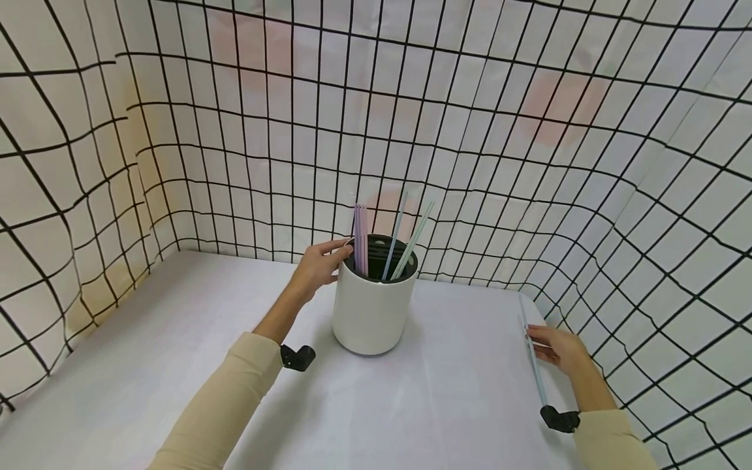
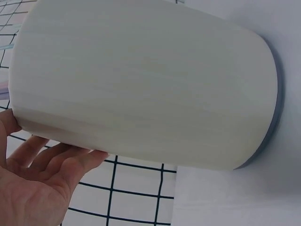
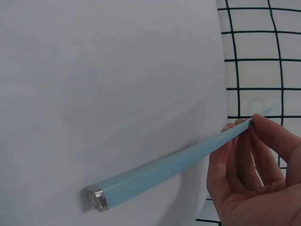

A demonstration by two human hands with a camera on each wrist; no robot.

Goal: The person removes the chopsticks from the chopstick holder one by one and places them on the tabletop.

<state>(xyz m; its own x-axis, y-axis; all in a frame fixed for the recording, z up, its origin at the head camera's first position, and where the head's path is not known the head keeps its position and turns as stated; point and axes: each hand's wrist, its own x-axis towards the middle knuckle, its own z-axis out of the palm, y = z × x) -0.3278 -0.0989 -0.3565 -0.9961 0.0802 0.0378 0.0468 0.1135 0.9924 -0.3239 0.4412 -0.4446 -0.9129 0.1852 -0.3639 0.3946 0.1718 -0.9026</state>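
Observation:
A white utensil holder (image 1: 371, 316) with a black inner rim stands upright on the table. My left hand (image 1: 320, 266) holds it at its upper left edge; in the left wrist view the fingers (image 2: 70, 165) lie along the white wall and the thumb is at the rim. Inside lean pink and purple chopsticks (image 1: 361, 238), a blue chopstick (image 1: 395, 236) and pale green ones (image 1: 415, 240). Far to the right, my right hand (image 1: 561, 349) pinches a light blue chopstick (image 3: 160, 173) between thumb and fingers. Its thick end has a silvery cap.
The white tabletop (image 1: 464, 378) is enclosed by a black wire grid (image 1: 364, 130) at the back and both sides. White cloth with faint coloured patches hangs behind the grid. My right hand is close to the grid's right side.

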